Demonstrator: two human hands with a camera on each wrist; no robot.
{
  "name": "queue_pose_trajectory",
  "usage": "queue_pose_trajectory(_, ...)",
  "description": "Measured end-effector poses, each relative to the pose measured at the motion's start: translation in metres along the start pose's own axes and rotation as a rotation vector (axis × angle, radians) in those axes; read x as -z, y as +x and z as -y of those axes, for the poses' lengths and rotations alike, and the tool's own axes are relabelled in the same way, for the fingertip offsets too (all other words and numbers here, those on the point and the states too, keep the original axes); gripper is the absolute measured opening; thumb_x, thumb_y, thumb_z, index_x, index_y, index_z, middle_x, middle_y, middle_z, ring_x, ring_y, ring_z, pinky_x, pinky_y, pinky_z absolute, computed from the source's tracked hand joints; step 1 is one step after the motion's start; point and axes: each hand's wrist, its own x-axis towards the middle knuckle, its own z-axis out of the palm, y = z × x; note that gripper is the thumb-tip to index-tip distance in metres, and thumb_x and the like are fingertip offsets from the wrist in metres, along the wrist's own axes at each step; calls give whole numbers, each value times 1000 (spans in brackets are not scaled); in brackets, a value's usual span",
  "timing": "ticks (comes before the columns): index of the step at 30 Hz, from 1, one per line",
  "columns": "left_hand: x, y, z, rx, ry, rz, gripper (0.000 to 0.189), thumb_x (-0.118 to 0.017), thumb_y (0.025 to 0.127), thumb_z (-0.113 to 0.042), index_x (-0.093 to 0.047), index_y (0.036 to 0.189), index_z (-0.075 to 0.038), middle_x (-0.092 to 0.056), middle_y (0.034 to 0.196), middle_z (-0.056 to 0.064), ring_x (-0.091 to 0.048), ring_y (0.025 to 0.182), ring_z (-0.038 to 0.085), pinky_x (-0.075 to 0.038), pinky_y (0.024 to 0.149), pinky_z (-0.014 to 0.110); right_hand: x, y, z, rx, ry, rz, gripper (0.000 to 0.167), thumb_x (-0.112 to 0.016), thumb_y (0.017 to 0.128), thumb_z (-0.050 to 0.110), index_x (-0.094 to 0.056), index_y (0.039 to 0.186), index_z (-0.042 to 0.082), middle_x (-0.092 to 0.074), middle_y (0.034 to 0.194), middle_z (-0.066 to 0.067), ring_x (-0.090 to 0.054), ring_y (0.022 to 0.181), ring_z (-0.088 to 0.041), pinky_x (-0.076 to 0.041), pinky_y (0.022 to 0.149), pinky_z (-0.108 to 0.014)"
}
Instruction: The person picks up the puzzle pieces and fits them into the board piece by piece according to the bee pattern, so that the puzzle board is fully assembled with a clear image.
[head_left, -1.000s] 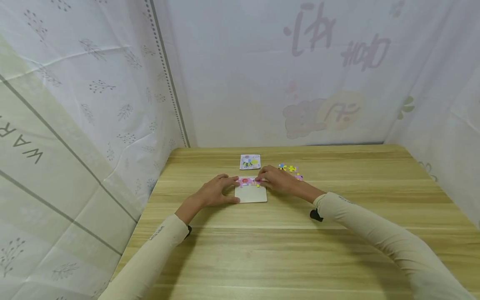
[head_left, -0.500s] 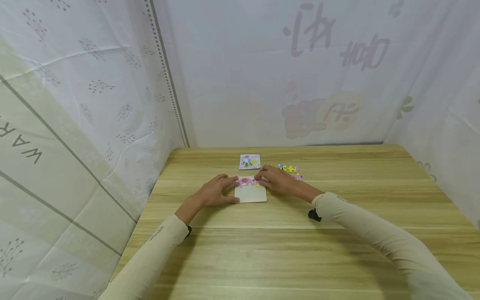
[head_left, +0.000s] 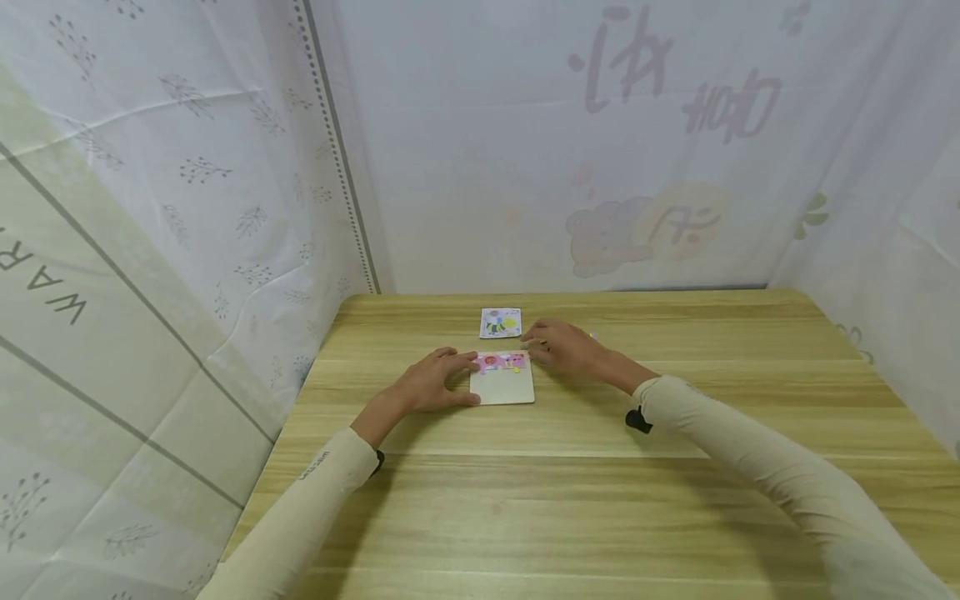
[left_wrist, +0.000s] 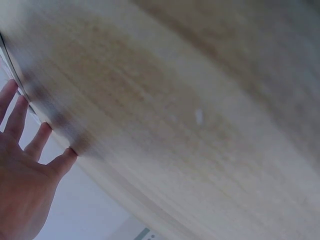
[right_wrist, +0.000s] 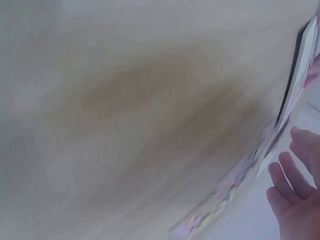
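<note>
A pale square puzzle board (head_left: 502, 388) lies flat on the table. Pink jigsaw puzzle pieces (head_left: 491, 362) form a strip along its far edge. At the board's left side rests my left hand (head_left: 429, 382), its fingertips by the pink strip and its thumb at the near left corner. In the left wrist view its fingers (left_wrist: 17, 117) are spread and fairly straight. My right hand (head_left: 566, 348) is just off the board's far right corner, fingers loosely bent. The right wrist view shows that hand (right_wrist: 300, 185) with nothing visible between its fingers.
A small picture card with a bee (head_left: 500, 323) lies behind the board. Loose puzzle pieces (right_wrist: 220, 195) lie on the table near the right hand, which mostly hides them in the head view. The wooden table (head_left: 495, 500) meets patterned curtains (head_left: 465, 167) at its back.
My right hand has left the pink pieces at the board's far right and moved slightly away and to the right, now covering most loose pieces. The left hand has stayed put.
</note>
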Motion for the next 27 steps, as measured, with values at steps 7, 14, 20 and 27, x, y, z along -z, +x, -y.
queue_pose_trajectory(7, 1, -1, -2, 2, 3, 0, 69, -73, 91, -60, -61, 147, -22, -41, 164, -7, -33, 152, 30, -38, 113, 64, 11, -1, -23, -21, -34, -14, 30, -72, 99, 11, -71, 127, -2, -67, 124, -18, -68, 103, -31, -58, 85, -45)
queue_pose_trajectory(14, 1, 0, -2, -9, 5, -1, 70, -73, 91, -60, -60, 148, -22, -41, 164, -6, -33, 151, 30, -37, 114, 63, 18, -7, -35, -71, -16, 28, 33, -69, 101, 12, -68, 131, -3, -65, 129, -21, -65, 111, -36, -56, 90, -51)
queue_pose_trajectory(20, 1, -1, -2, -4, 0, -4, 70, -72, 91, -62, -60, 148, -23, -40, 164, -8, -33, 152, 29, -37, 113, 63, 15, -5, -37, -127, 9, 64, 31, -70, 102, 19, -72, 127, 2, -66, 123, -16, -63, 105, -29, -56, 85, -46)
queue_pose_trajectory(27, 3, -2, -4, -3, -13, 3, 71, -73, 91, -60, -59, 149, -22, -41, 164, -6, -31, 152, 30, -36, 113, 65, 12, 4, -39, -136, -9, 83, 29, -70, 102, 20, -74, 127, 6, -69, 113, -8, -63, 100, -23, -56, 81, -43)
